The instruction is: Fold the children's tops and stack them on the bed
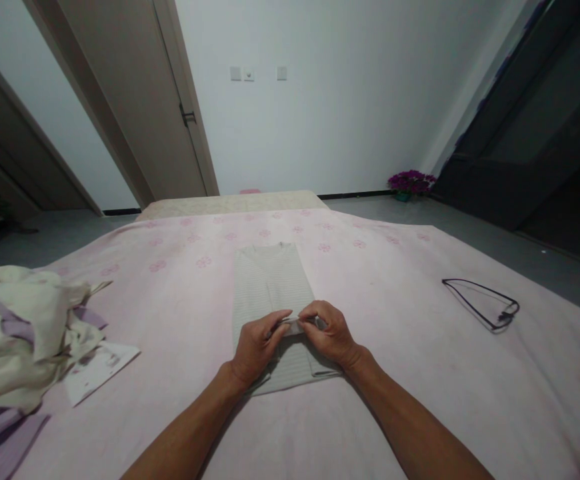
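A pale grey-green ribbed knit garment [270,273], folded into an oblong, is spread at the centre of the frame on a pink flower-printed sheet [395,400], its long axis running up the frame. Its raised pale edge is pinched between thumb and fingers by the left hand [259,341] and the right hand [331,333], both placed over the lower half, neither clearly nearer. At upper right, purple flowers [411,181] are held in a small green pot [403,197].
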Demonstrator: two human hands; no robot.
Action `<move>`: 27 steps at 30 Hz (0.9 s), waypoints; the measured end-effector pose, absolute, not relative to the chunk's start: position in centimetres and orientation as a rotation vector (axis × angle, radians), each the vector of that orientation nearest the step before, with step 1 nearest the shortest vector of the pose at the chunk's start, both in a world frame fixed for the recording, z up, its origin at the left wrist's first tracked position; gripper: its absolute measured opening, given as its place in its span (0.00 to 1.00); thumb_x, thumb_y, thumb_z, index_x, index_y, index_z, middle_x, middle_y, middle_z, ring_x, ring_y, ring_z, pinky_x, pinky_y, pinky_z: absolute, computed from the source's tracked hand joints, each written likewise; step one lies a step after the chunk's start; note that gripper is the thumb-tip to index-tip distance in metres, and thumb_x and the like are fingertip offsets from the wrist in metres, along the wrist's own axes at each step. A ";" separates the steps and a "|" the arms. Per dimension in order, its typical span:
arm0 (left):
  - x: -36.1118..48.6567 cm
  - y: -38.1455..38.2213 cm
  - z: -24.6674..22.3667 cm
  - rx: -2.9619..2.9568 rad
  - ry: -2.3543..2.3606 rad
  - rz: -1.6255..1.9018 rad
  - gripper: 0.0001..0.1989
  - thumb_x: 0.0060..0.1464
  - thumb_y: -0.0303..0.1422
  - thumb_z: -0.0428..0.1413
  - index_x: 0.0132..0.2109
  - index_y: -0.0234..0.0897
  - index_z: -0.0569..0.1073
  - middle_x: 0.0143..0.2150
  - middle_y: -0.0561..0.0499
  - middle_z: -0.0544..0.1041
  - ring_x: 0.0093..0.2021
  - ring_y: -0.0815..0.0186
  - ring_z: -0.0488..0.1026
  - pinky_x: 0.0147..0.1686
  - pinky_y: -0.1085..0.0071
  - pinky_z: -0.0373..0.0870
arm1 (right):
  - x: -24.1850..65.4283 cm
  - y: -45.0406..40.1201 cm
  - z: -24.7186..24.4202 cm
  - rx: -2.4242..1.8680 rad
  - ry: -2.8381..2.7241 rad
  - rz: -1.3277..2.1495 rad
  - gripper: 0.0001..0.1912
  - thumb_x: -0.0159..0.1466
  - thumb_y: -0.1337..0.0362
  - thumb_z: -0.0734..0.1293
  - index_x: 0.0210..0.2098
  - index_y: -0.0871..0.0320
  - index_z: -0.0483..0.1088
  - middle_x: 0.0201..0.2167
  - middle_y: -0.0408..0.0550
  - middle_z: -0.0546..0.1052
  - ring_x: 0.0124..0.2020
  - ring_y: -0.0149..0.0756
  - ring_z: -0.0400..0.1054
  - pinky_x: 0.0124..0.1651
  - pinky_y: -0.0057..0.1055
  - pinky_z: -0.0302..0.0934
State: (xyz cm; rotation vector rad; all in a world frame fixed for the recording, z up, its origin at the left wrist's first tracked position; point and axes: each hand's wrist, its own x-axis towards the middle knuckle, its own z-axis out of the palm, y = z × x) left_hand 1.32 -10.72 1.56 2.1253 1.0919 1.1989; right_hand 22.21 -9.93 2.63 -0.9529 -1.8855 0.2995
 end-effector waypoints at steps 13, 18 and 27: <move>1.6 -11.0 3.3 2.349 0.986 1.159 0.06 0.66 0.32 0.51 0.39 0.37 0.71 0.35 0.48 0.75 0.38 0.63 0.71 0.40 0.67 0.68 | 22.6 -8.9 2.4 -1.095 -1.706 0.634 0.08 0.64 0.62 0.66 0.40 0.56 0.75 0.35 0.47 0.80 0.36 0.36 0.72 0.42 0.34 0.67; 1.6 -11.2 3.4 2.436 0.967 1.091 0.04 0.63 0.29 0.52 0.38 0.38 0.69 0.34 0.48 0.74 0.37 0.63 0.70 0.39 0.66 0.67 | 24.2 -5.1 2.3 -1.285 -1.598 0.667 0.16 0.63 0.61 0.63 0.50 0.54 0.73 0.46 0.50 0.79 0.42 0.37 0.73 0.45 0.36 0.68; 1.6 -11.4 3.4 2.436 0.887 1.258 0.03 0.61 0.26 0.52 0.40 0.38 0.69 0.36 0.47 0.76 0.40 0.61 0.74 0.42 0.63 0.71 | 24.2 5.1 3.1 -1.683 -2.084 0.433 0.30 0.68 0.63 0.56 0.70 0.60 0.56 0.69 0.54 0.60 0.68 0.40 0.55 0.69 0.37 0.49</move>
